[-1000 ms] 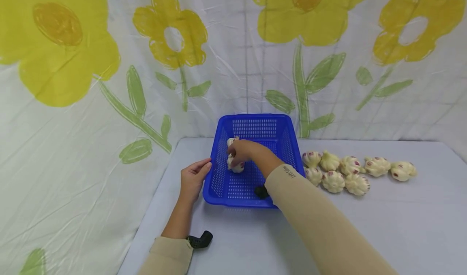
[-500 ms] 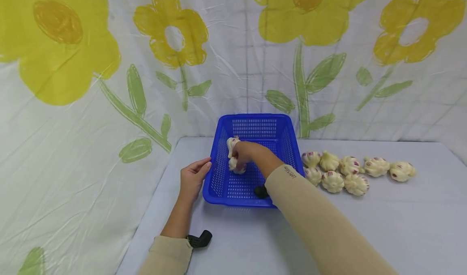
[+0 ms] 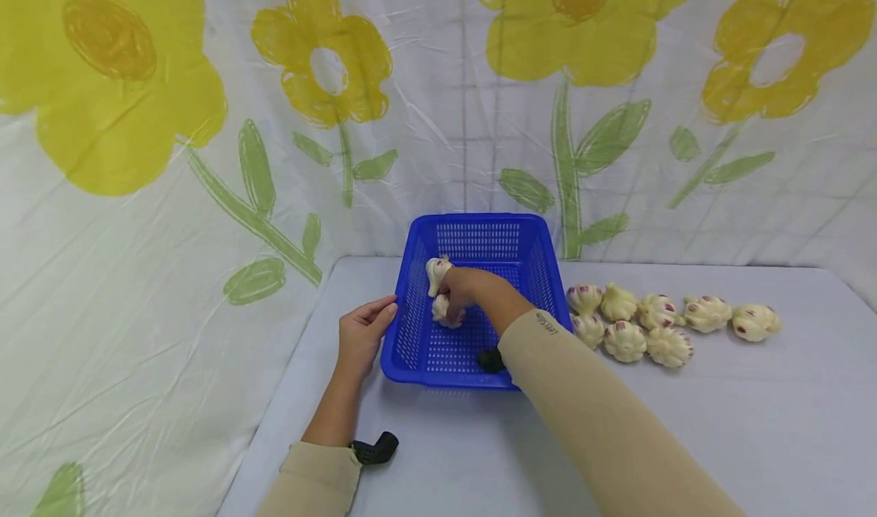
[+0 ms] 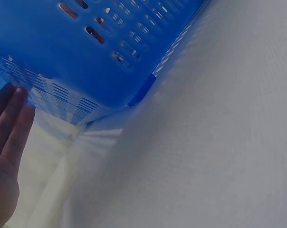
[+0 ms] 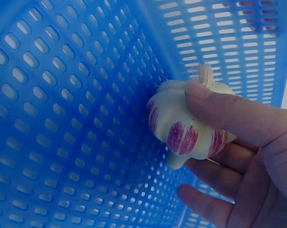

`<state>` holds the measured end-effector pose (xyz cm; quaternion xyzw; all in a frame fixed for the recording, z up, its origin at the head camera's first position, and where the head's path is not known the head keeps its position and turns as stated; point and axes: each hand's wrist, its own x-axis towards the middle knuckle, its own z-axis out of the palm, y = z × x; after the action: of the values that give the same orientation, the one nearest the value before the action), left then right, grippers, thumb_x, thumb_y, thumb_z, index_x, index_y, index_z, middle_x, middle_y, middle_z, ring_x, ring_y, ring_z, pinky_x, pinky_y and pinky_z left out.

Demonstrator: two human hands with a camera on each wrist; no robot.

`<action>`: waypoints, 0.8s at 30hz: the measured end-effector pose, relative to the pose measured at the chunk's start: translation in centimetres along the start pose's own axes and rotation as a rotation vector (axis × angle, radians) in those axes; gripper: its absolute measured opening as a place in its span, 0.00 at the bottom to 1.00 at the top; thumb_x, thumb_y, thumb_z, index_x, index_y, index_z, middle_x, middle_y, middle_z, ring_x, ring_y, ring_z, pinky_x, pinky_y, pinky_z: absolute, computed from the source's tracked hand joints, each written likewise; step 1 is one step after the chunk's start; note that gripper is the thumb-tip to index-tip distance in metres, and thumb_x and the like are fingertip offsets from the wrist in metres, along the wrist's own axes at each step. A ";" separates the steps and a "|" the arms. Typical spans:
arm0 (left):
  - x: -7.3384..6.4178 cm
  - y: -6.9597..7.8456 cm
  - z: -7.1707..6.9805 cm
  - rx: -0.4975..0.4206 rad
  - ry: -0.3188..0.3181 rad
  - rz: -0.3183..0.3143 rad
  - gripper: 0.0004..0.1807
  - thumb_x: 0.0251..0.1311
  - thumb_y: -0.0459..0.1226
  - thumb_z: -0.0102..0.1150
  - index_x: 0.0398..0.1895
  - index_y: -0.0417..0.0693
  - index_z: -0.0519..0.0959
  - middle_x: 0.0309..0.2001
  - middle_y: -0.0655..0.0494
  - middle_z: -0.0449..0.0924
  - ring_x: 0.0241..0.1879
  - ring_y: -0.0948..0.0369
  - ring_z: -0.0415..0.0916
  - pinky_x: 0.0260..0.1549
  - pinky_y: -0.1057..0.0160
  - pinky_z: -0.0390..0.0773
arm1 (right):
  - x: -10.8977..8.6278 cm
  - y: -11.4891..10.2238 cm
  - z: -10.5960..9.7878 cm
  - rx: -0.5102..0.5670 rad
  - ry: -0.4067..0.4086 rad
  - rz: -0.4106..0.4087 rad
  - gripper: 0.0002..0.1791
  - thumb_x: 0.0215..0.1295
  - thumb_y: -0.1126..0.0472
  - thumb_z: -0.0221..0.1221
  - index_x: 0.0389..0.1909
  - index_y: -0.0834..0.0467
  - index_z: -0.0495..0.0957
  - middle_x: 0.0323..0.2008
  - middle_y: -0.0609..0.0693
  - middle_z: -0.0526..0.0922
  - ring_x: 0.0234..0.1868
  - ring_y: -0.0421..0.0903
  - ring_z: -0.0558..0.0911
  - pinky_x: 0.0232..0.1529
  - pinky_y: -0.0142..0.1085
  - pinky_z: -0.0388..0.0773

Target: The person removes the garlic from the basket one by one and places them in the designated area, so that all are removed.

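Inside a blue plastic basket (image 3: 473, 380), my right hand (image 3: 466, 287) holds a garlic bulb (image 3: 447, 315) low, near the basket's bottom. In the right wrist view, the thumb presses on that white and purple bulb (image 5: 174, 118) while fingers curl beneath it. A second garlic bulb (image 3: 436, 273) lies just beyond, along the basket's left side, partly covered by the right hand. My left hand (image 3: 359, 338) is at the outside of the basket's left wall. Its fingers (image 4: 15, 128) look straight, with the tips touching the wall in the left wrist view.
Several garlic bulbs (image 3: 626, 342) lie in two rows on the white table (image 3: 754, 410), right of the basket. A flower-printed curtain (image 3: 425, 144) hangs behind the table and along its left. Black wrist devices (image 3: 375, 450) sit on both wrists.
My right hand has shifted slightly right and nearer with the garlic bulb, uncovering more of the farther bulb. The left hand and the basket have stayed in place.
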<state>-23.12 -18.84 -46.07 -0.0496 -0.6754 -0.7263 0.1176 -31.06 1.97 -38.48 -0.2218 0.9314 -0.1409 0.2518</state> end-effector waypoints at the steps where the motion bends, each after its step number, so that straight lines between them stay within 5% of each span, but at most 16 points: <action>1: 0.1 -0.4 -0.1 -0.005 0.004 0.003 0.16 0.62 0.31 0.63 0.50 0.28 0.81 0.33 0.65 0.88 0.32 0.68 0.84 0.35 0.68 0.84 | 0.0 0.0 0.0 0.008 -0.005 -0.004 0.21 0.50 0.58 0.73 0.47 0.55 0.81 0.39 0.46 0.80 0.40 0.45 0.75 0.46 0.38 0.76; 7: 0.2 -0.9 0.1 -0.005 0.030 0.018 0.16 0.61 0.32 0.64 0.49 0.28 0.81 0.32 0.63 0.88 0.30 0.67 0.84 0.32 0.69 0.83 | 0.0 0.2 -0.2 0.039 -0.023 -0.037 0.18 0.53 0.60 0.71 0.45 0.56 0.82 0.38 0.47 0.79 0.39 0.44 0.74 0.41 0.36 0.74; 13: 0.1 -0.8 0.1 -0.004 0.032 0.010 0.16 0.61 0.31 0.64 0.49 0.28 0.81 0.31 0.64 0.87 0.30 0.68 0.83 0.31 0.69 0.83 | -0.7 0.0 -1.1 0.004 0.051 -0.092 0.20 0.55 0.58 0.70 0.49 0.56 0.82 0.41 0.48 0.80 0.40 0.45 0.76 0.43 0.37 0.77; 24: -0.6 1.2 0.4 0.011 0.004 -0.011 0.16 0.62 0.30 0.62 0.49 0.26 0.80 0.32 0.65 0.87 0.31 0.68 0.84 0.34 0.68 0.83 | -6.0 1.2 -4.4 0.062 0.246 -0.208 0.30 0.56 0.54 0.70 0.61 0.53 0.77 0.47 0.48 0.82 0.43 0.46 0.78 0.44 0.39 0.78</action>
<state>-22.30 -18.49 -45.04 -0.0438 -0.6794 -0.7234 0.1152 -29.19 6.62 -32.82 -0.2902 0.9225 -0.2208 0.1268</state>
